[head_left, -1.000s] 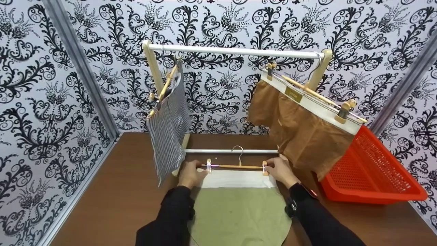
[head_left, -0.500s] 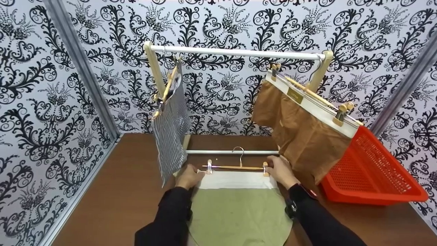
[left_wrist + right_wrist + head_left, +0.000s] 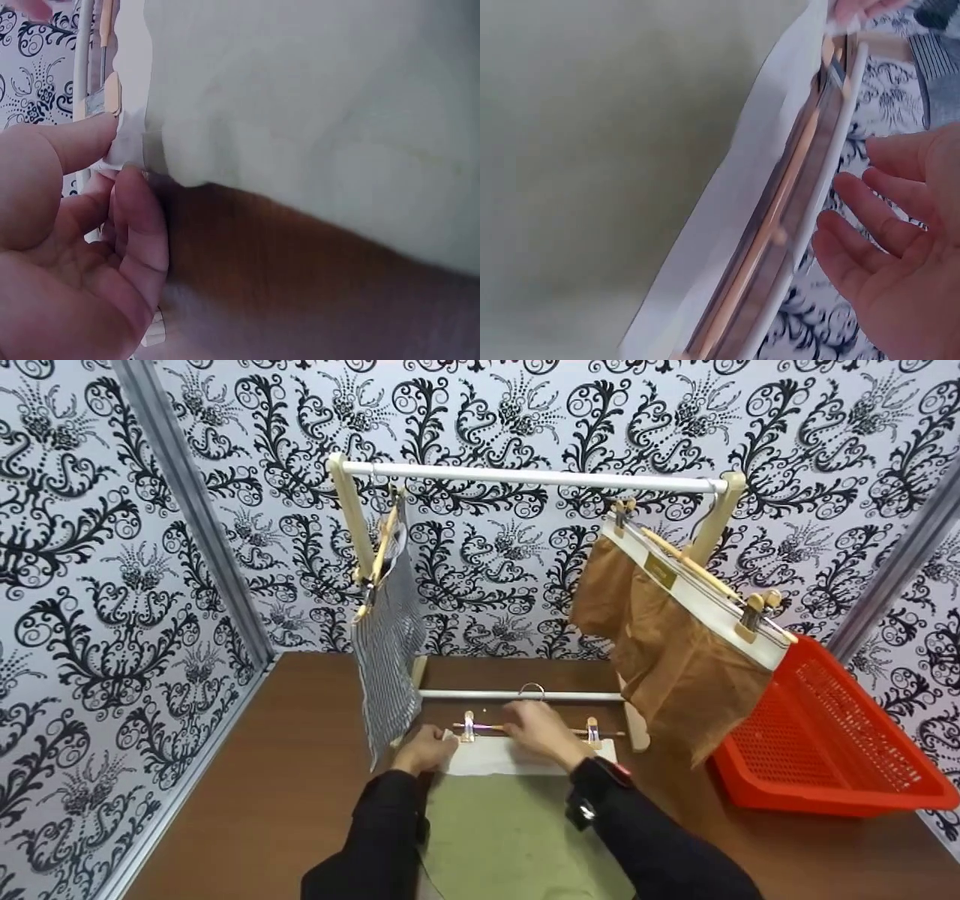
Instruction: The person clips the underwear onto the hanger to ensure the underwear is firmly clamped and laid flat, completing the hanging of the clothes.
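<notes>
A green garment (image 3: 517,832) with a white waistband (image 3: 487,755) lies flat on the table. Along its top edge is a wooden clip hanger (image 3: 592,731), its metal hook pointing away. My left hand (image 3: 427,748) pinches the waistband's left corner between thumb and fingers, beside the left clip (image 3: 111,94), as the left wrist view shows. Over the middle of the hanger hovers my right hand (image 3: 544,729), covering part of the bar. In the right wrist view its fingers are spread and loosely bent, apart from the hanger bar (image 3: 784,184), holding nothing.
A rack with a white top rail (image 3: 525,475) stands behind. Striped cloth (image 3: 390,652) hangs at its left, brown shorts (image 3: 667,645) at its right. A red basket (image 3: 832,735) sits at the right. Patterned walls enclose the table.
My right hand has left the right clip and moved left to the middle of the hanger. My left hand has come off the left clip to the waistband corner. The view has shifted slightly.
</notes>
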`<state>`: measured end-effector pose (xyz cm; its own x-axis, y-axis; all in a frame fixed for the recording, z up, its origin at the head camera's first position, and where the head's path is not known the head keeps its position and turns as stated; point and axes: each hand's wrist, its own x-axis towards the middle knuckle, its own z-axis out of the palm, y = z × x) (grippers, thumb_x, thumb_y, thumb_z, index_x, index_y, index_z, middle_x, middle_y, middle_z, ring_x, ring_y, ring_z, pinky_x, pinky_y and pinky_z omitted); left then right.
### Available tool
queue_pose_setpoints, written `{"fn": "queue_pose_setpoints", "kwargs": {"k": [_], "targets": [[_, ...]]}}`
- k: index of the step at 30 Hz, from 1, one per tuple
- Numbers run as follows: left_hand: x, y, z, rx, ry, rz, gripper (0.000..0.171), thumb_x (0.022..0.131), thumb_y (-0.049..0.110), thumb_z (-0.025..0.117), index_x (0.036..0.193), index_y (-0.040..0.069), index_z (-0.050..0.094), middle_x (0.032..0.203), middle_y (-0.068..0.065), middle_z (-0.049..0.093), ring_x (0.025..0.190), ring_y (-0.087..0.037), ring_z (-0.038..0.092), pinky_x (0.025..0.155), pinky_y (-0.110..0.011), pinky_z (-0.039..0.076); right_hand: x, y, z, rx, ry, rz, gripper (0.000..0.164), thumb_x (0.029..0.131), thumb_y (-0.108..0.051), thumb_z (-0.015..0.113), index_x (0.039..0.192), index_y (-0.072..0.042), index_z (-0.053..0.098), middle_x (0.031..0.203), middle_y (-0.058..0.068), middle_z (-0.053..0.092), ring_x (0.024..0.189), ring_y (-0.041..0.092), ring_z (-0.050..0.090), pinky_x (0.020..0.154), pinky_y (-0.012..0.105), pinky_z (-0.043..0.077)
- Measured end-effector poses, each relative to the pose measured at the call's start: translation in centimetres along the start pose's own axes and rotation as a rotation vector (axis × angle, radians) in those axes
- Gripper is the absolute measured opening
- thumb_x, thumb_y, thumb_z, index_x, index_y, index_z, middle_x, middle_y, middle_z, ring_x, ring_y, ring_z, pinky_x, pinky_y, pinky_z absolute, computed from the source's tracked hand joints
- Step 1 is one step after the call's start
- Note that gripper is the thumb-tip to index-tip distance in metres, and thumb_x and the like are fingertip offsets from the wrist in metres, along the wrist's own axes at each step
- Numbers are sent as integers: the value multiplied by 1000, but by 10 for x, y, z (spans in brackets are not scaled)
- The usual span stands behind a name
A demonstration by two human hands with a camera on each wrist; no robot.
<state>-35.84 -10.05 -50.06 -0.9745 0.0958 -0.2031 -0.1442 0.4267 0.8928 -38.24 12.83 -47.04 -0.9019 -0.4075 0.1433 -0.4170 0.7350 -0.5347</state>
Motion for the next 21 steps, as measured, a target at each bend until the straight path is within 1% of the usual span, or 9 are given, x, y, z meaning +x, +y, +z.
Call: {"fn": "queue_pose_setpoints", "kwargs": {"k": [3,6,8,11,13,14,17,18,21], "targets": [[0,0,1,18,5,-16,14,98,14,55,92,6,45,84,-5,46,70,-16,46,61,-26,42,12,-10,11,1,-25,-29,39,94,-7,69,129,8,61,129,26,63,118,40,62,101,50,48],[-1,0,2,38,16,-7,13,98,14,53,91,6,46,81,-5,48,68,-16,47,60,-26,41,23,-16,22,-32,-14,-69,40,93,-6,70,128,9,61,125,27,65,114,42,63,98,52,50],[-2,1,2,42,17,12,14,98,14,52,89,8,44,79,-4,47,65,-15,46,59,-25,40,28,-20,29,-62,-1,-97,33,92,-5,71,122,9,64,116,26,68,107,42,66,94,52,52],[-4,2,2,24,9,30,15,98,14,51,86,9,43,75,-3,47,60,-13,44,56,-24,38,31,-22,38,-83,8,-126,21,92,-1,70,111,7,67,103,25,69,98,40,66,89,52,53],[-6,2,2,30,8,35,14,99,14,51,88,8,44,75,-2,47,61,-13,44,57,-24,38,32,-23,43,-108,22,-159,18,91,1,69,107,7,66,94,22,68,91,39,65,85,52,54],[-7,2,1,28,10,32,14,99,15,51,89,7,46,73,-2,48,60,-13,45,57,-24,38,32,-23,45,-117,27,-171,17,90,2,69,106,7,66,93,22,67,90,39,65,84,52,54],[-7,2,0,37,14,22,13,99,16,51,94,5,48,74,-3,49,62,-14,47,58,-25,40,32,-24,50,-144,45,-190,28,88,0,72,113,9,65,95,22,67,92,41,65,86,53,53],[-7,2,0,35,12,14,13,100,16,51,95,4,49,74,-4,50,62,-15,48,58,-25,40,32,-24,51,-156,47,-187,34,87,-1,74,117,10,64,99,23,67,95,41,65,88,53,53],[-6,1,-1,31,12,4,15,100,18,52,97,4,50,79,-5,51,66,-17,49,59,-26,42,33,-23,53,-167,45,-167,43,86,-7,78,123,9,62,105,24,67,101,42,64,93,52,51]]}}
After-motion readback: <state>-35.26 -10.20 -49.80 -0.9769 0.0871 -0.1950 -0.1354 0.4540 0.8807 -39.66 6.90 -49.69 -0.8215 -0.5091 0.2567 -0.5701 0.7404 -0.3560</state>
